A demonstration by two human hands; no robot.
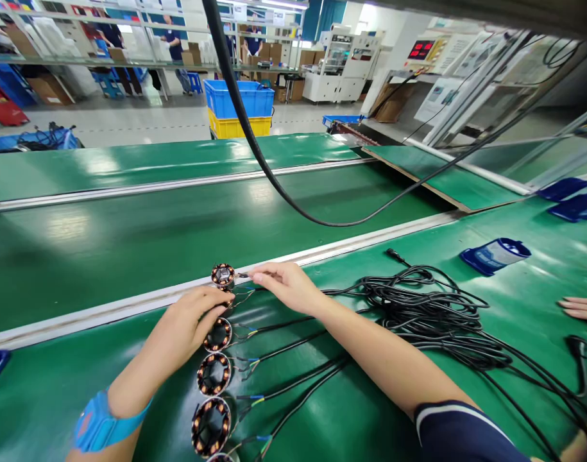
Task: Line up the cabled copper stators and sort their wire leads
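Observation:
A column of round motor stators with copper coils lies on the green bench (514, 321), each trailing a black cable. My left hand (193, 319) rests curled over the one just below the top stator (222, 276). My right hand (282, 284) pinches the thin wires coming off that top stator, next to the metal rail. Below my left hand lie further stators: the second visible (218, 335), a third (213, 373) and a fourth (211, 425). I wear a blue wrist strap (101, 425) on the left wrist.
A tangled bundle of black cables (418, 314) spreads right of my arm. A thick black cable (255, 147) hangs down over the green conveyor belt (129, 237). A blue-based container (495, 255) sits at right; another person's fingers (582, 309) show at the right edge. Blue and yellow crates (238, 109) stand beyond.

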